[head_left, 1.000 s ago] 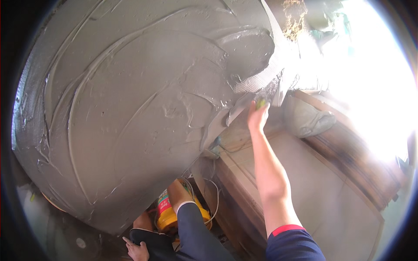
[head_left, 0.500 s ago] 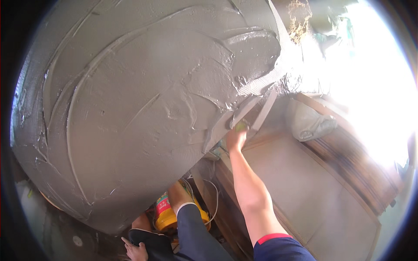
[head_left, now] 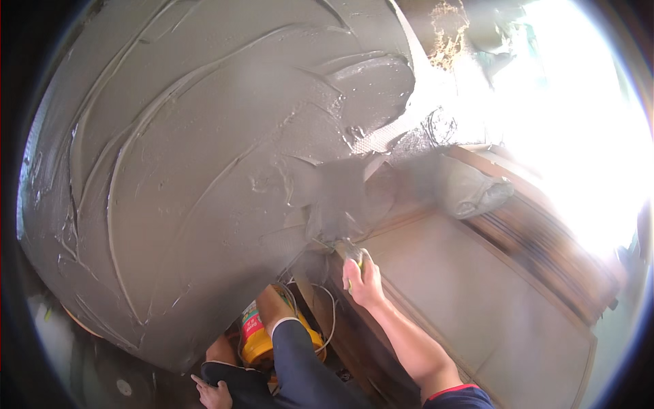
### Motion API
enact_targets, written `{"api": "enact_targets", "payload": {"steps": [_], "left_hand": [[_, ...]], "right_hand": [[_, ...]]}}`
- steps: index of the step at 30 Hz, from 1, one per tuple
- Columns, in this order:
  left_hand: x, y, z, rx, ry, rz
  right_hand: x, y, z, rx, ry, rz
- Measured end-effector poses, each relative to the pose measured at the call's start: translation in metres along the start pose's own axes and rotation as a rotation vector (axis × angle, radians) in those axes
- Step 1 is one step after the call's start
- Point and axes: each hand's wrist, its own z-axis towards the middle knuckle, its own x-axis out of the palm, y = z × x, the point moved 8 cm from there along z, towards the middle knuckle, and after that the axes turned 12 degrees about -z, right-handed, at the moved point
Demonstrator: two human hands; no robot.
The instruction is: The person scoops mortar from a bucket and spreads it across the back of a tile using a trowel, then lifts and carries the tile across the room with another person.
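My right hand (head_left: 365, 278) is closed round the yellow-green handle of a trowel (head_left: 352, 251). Its blade is smeared by motion and overlaps the lower right edge of a broad surface of wet grey mortar (head_left: 191, 157). Curved ridges run through the mortar, and bare mesh (head_left: 381, 138) shows along its right edge. At the bottom, my left hand (head_left: 214, 395) lies by my dark shorts with nothing in it, one finger stretched out.
A yellow bucket (head_left: 257, 346) with a red label stands by my bent legs. White cable (head_left: 335, 320) loops beside it. To the right are a wood-framed panel (head_left: 477, 293), dark wooden moulding (head_left: 545, 252) and a crumpled plastic bag (head_left: 473, 187). Glare washes out the upper right.
My right hand has come down and slightly left with the trowel, away from the mesh edge. Fresh smear marks show at the mortar's lower right. My left hand stays put.
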Motion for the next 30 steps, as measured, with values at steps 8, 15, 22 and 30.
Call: {"api": "enact_targets", "payload": {"steps": [8,15,22,30], "left_hand": [[-0.012,-0.001,-0.007,0.006,-0.018,0.025],[-0.019,-0.007,-0.007,-0.012,-0.013,0.006],[-0.017,-0.008,-0.008,0.043,-0.025,-0.004],[-0.017,0.012,-0.001,-0.001,-0.114,-0.096]], "right_hand": [[-0.08,-0.04,0.078,0.127,-0.213,0.27],[-0.135,-0.009,0.122,0.083,-0.322,0.301],[-0.123,-0.009,0.155,0.228,-0.3,0.531],[-0.11,-0.007,0.063,0.284,-0.399,0.419]]}}
